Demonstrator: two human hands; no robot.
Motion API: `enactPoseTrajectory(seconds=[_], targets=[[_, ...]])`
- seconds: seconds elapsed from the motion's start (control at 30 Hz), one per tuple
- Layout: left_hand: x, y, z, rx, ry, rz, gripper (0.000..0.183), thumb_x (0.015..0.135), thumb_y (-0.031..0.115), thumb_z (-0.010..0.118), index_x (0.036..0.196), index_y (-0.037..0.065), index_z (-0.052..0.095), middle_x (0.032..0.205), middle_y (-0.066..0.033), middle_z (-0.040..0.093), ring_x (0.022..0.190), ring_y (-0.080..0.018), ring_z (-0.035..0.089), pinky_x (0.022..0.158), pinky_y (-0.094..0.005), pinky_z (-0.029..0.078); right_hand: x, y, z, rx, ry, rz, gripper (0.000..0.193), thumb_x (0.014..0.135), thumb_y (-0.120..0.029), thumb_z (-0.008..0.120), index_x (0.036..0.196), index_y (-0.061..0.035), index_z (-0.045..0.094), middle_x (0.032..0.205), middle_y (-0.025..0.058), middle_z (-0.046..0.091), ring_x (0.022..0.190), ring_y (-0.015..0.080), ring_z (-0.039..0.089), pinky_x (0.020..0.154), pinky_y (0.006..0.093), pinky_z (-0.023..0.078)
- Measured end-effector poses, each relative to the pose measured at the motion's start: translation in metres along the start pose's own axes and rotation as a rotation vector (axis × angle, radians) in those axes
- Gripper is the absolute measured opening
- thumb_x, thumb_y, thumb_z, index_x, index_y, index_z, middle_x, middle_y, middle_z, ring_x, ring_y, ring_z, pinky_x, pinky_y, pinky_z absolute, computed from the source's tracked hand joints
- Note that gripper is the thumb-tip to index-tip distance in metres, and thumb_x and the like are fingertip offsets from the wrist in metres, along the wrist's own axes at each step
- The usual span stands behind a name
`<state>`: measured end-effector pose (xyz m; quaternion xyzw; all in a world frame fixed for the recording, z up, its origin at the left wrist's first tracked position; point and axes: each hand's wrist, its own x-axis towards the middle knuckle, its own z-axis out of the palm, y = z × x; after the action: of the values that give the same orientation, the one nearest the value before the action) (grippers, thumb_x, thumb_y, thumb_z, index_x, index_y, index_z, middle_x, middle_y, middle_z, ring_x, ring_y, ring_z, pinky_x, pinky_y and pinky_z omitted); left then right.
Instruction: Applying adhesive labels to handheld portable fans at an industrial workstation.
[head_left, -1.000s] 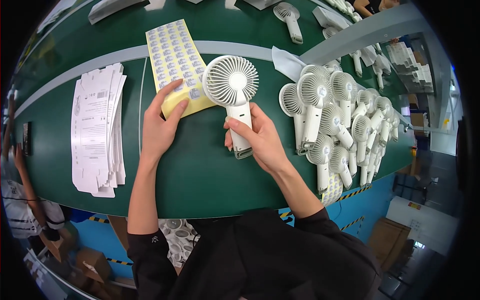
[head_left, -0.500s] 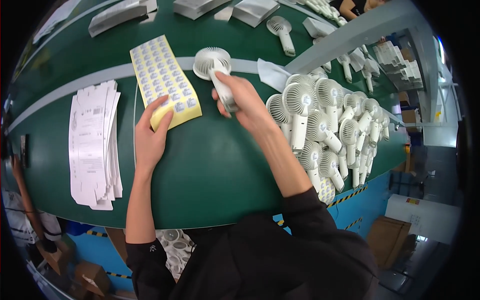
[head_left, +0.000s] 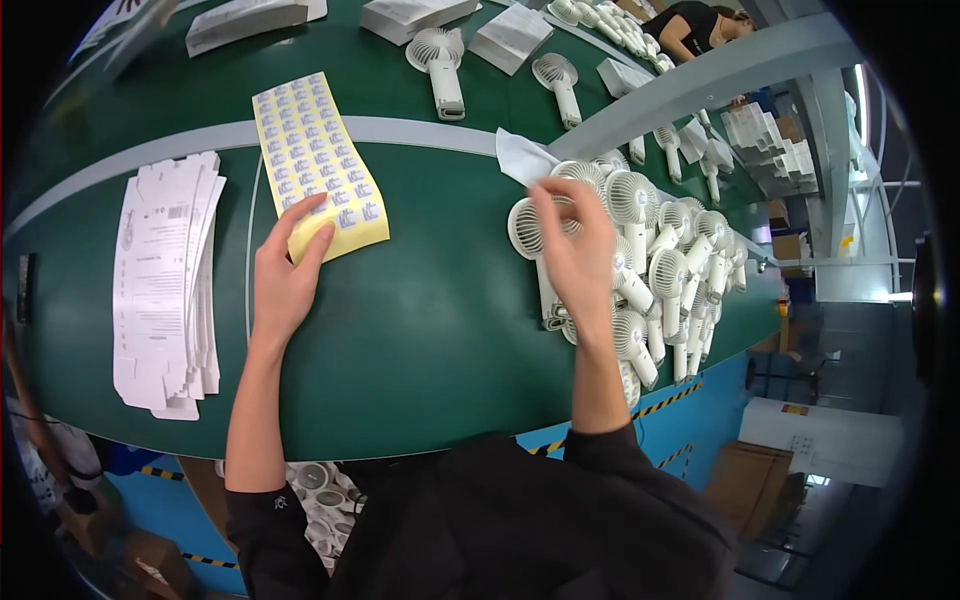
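My left hand (head_left: 287,270) grips the lower left part of a yellow sticker sheet (head_left: 318,140), thumb and fingers on its bottom end. Rows of small printed labels cover the sheet. My right hand (head_left: 580,255) hovers over the near left side of a pile of white handheld fans (head_left: 690,262), fingers curved and apart with nothing seen in them. It partly hides the fans beneath, including the nearest fan (head_left: 524,228). Beyond the grey strip, a single handheld fan (head_left: 446,90) lies on the green table, its handle toward me.
Flat white cartons (head_left: 155,290) lie stacked at the left. White boxes (head_left: 510,38) and another fan (head_left: 563,98) are farther back. A white cloth or bag (head_left: 522,158) sits beside the pile. A grey frame bar (head_left: 690,78) crosses the far right; a person (head_left: 690,32) is beyond.
My right hand has let go of the fan, which now lies beyond the grey strip, and has moved right to the pile. My left hand stays on the sticker sheet.
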<state>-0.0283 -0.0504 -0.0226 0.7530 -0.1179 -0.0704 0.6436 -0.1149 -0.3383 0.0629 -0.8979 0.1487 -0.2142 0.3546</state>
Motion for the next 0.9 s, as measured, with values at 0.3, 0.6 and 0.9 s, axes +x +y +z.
enactPoseTrajectory(seconds=[0.3,0.6,0.9], targets=[[-0.001,-0.001,0.002,0.012,0.004,-0.018,0.032,0.1,0.015,0.066,0.131,0.006,0.067,0.114,-0.011,0.072,0.101,-0.0136,0.065,0.088,-0.0268,0.05,-0.061,0.034,-0.046,-0.626,0.001,0.199,0.045,0.088,-0.037,0.08,0.096,0.0044,0.064,0.092,0.0177,0.061,0.082,0.0358,0.062,0.072,0.046,0.05],[-0.003,0.0,0.003,0.078,0.018,-0.038,0.033,0.1,0.018,0.067,0.132,0.008,0.067,0.111,-0.01,0.072,0.097,-0.0121,0.064,0.084,-0.0257,0.05,-0.07,0.054,-0.031,-0.763,0.088,-0.105,0.046,0.087,-0.034,0.082,0.105,0.0031,0.062,0.09,0.0143,0.058,0.08,0.0311,0.058,0.072,0.0409,0.049],[-0.003,0.001,0.003,0.08,0.009,-0.035,0.033,0.1,0.017,0.066,0.132,0.007,0.067,0.11,-0.01,0.072,0.095,-0.0112,0.064,0.082,-0.0252,0.05,-0.054,0.028,-0.039,0.364,-0.15,0.456,0.03,0.096,-0.01,0.068,0.118,0.0028,0.053,0.094,0.0077,0.061,0.067,0.0134,0.058,0.057,0.0285,0.048]])
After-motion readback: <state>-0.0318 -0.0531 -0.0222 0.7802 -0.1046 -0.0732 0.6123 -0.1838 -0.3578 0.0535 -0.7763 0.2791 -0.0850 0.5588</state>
